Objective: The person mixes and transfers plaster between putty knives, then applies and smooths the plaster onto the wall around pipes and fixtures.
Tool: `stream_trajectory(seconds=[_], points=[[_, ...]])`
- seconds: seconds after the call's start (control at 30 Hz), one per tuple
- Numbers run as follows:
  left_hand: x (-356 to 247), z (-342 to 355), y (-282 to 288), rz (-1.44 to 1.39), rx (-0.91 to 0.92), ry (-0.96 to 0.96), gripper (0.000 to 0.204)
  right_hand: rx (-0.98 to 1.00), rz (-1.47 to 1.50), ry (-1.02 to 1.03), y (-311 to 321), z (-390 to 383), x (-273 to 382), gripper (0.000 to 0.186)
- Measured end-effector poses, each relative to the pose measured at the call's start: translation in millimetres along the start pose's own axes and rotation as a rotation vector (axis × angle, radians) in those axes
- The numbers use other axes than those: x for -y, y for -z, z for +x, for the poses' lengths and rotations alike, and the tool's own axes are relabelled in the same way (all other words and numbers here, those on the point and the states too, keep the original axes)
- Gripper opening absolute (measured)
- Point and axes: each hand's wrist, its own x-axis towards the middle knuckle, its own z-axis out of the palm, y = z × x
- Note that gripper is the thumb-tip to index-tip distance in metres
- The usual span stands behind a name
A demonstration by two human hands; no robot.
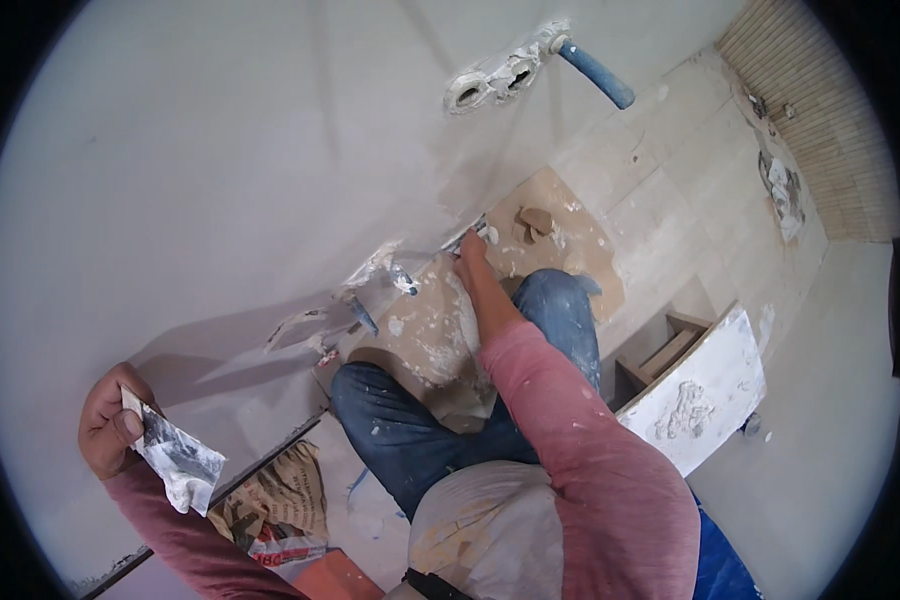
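Observation:
My left hand [112,425], raised at the far left before the wall, grips a flat metal plaster scraper [178,455]. Its blade is smeared with white plaster, with a thick lump near the lower end. My right arm reaches down to the foot of the wall. There my right hand [473,252] is closed around something whose dark, thin edge lies along the wall base; most of it is hidden by the fingers. Plaster-spotted cardboard [440,310] covers the floor under and beside that hand.
Blue pipe stubs, one upper [595,75] and one lower [362,315], stick out of the wall. A white board [705,390] with plaster on it rests on a wooden step at right. Paper sacks [280,490] lie lower left. Torn cardboard [535,222] sits beyond my right hand.

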Motion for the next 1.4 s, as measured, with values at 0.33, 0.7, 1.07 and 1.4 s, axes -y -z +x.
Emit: stream_trajectory(seconds=[0.33, 0.7, 1.07, 1.4], points=[[-10.9, 2.5, -4.5, -0.006, 0.095, 0.005, 0.041, 0.25, -0.1, 0.161, -50.9, -171.9, 61.7, 0.039], [-15.0, 8.2, -5.9, -0.058, 0.21, -0.007, 0.038, 0.303, 0.025, 0.449, -4.4, -239.2, 101.1, 0.042], [1.0, -1.1, 2.7, 0.02, 0.044, 0.039, 0.047, 0.121, -0.025, 0.108, 22.0, 1.5, 8.7, 0.038], [-1.2, -6.1, 3.5, 0.004, 0.012, 0.047, 0.046, 0.017, -0.181, 0.255, 1.4, 55.7, -16.4, 0.042]])
